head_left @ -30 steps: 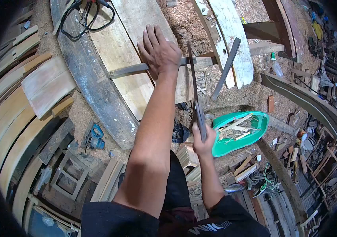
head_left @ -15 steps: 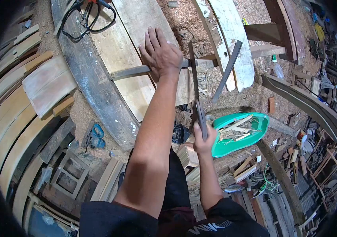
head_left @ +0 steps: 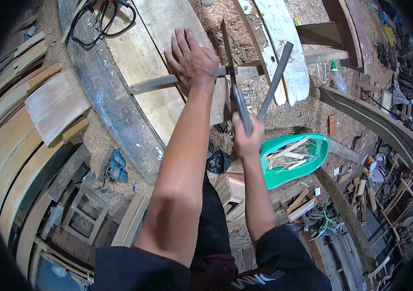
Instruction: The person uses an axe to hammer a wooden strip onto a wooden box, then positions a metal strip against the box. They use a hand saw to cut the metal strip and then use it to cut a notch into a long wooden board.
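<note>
My left hand (head_left: 194, 60) lies flat with its fingers stretched out, pressing over a narrow wooden strip (head_left: 155, 83) that runs crosswise over pale planks (head_left: 141, 53). The strip reaches right, past the planks' edge. In my right hand (head_left: 248, 135) is the grip of a handsaw (head_left: 229, 60). Its long thin blade points away from me and crosses the strip just right of my left hand. Beside the saw, a separate grey strip (head_left: 276, 80) leans at a slant against white-painted boards (head_left: 284, 53).
A green tub (head_left: 291, 181) of wood offcuts stands right of my right hand. A blue power tool (head_left: 115, 167) lies on the sawdust-covered floor at left. Black cable (head_left: 83, 43) loops over the planks at the top. Curved timbers (head_left: 376, 116) stand at right.
My right hand has pushed the handsaw forward, away from my body, along the cut line. My left hand keeps its place on the strip, and the view has shifted slightly.
</note>
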Demonstrator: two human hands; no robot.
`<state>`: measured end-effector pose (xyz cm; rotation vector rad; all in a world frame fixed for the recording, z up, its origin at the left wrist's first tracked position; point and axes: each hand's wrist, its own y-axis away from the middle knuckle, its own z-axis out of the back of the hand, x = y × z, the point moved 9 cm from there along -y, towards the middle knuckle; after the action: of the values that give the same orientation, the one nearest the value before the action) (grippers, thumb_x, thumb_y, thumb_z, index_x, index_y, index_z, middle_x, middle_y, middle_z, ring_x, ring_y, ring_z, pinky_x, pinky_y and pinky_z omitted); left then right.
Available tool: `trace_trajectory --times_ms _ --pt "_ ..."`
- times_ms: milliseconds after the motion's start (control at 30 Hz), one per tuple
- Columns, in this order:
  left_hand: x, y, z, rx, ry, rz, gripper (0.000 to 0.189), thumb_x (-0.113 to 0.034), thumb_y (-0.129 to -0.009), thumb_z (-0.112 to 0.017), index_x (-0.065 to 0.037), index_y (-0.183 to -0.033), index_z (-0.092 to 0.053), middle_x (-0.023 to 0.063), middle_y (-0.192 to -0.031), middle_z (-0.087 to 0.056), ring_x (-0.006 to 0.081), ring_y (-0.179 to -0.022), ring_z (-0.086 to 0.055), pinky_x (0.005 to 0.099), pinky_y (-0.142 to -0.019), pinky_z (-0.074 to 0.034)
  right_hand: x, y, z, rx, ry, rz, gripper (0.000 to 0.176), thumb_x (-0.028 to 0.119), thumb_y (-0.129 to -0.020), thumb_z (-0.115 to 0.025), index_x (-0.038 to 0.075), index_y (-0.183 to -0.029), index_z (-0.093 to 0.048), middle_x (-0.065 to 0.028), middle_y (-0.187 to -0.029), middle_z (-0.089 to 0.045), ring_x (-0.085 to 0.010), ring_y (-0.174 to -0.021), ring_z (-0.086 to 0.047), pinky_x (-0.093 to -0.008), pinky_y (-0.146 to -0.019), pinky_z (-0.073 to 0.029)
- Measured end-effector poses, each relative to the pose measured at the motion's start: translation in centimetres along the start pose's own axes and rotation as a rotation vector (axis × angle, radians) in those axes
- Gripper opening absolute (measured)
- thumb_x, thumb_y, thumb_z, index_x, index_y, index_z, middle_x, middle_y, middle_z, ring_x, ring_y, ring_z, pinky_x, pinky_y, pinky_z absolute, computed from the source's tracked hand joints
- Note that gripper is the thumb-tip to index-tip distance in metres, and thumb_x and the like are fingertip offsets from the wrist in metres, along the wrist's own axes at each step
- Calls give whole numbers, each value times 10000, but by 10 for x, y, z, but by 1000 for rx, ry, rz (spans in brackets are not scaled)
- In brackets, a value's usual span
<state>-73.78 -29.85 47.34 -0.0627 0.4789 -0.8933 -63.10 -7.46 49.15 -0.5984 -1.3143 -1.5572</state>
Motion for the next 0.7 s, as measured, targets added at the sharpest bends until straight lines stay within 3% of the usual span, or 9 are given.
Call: trace_trajectory --times_ms 67,167,233,367,467,600,633,667,700 --pt "1 4 0 2 -1 -2 574 -212 -840 -486 -43 -1388 -489 152 -1525 -386 296 -1433 -316 528 -1175 -141 12 -9 -3 15 -12 15 210 142 -900 -650 14 -744 -591 17 -576 -480 -47 -541 -442 -252 -498 -358" --pt "-1 1 -2 -3 -7 -15 578 -212 -840 -484 -41 -1392 -487 158 -1515 -399 303 -1421 -333 529 -1172 -141 8 58 11 -26 29 129 192 129 -898 -642 10 -755 -597 23 -580 -485 -48 -548 -453 -259 -498 -366" --pt "0 0 -2 -21 0 -21 582 -214 -842 -481 -39 -1397 -484 157 -1511 -405 305 -1418 -337 529 -1172 -140 4 76 18 -50 -52 32 188 116 -896 -633 4 -749 -600 10 -570 -484 -58 -546 -462 -272 -494 -376" --pt "0 0 -1 -28 5 -7 585 -219 -846 -482 -40 -1403 -481 153 -1512 -406 299 -1420 -334 520 -1176 -134 -1 -1 -3 -15 17 10 250 138 -890 -655 0 -704 -560 -15 -569 -461 -73 -538 -463 -283 -499 -373" --pt "-1 0 1 4 -16 4 595 -216 -842 -484 -49 -1413 -469 149 -1528 -385 289 -1432 -321 506 -1189 -126 11 -13 -7 -4 -14 48 249 137 -898 -649 -5 -712 -565 -16 -570 -465 -70 -537 -453 -280 -499 -374" --pt "2 0 -6 34 64 -2 645 -206 -809 -500 -5 -1419 -436 187 -1538 -345 321 -1452 -263 559 -1186 -72 2 83 15 -45 -13 51 225 125 -898 -636 0 -719 -582 -15 -576 -479 -67 -547 -460 -265 -514 -385" --pt "1 -7 -6 25 53 -1 645 -207 -809 -502 -4 -1417 -437 188 -1537 -345 321 -1451 -264 559 -1186 -72 -3 87 18 -30 -42 3 219 123 -898 -632 4 -719 -589 -13 -576 -482 -65 -548 -465 -263 -516 -390" --pt "1 -6 -5 35 38 0 644 -209 -809 -503 -3 -1416 -437 188 -1536 -346 320 -1451 -264 559 -1186 -72 -1 78 18 -40 -27 98 219 128 -890 -641 14 -709 -593 -4 -574 -488 -60 -549 -467 -255 -518 -390" --pt "1 0 -4 51 25 1 644 -210 -809 -505 -2 -1415 -438 189 -1535 -346 320 -1450 -265 559 -1186 -72 -4 61 13 -38 -63 12 243 139 -897 -644 21 -695 -577 10 -569 -474 -57 -549 -448 -266 -504 -372"
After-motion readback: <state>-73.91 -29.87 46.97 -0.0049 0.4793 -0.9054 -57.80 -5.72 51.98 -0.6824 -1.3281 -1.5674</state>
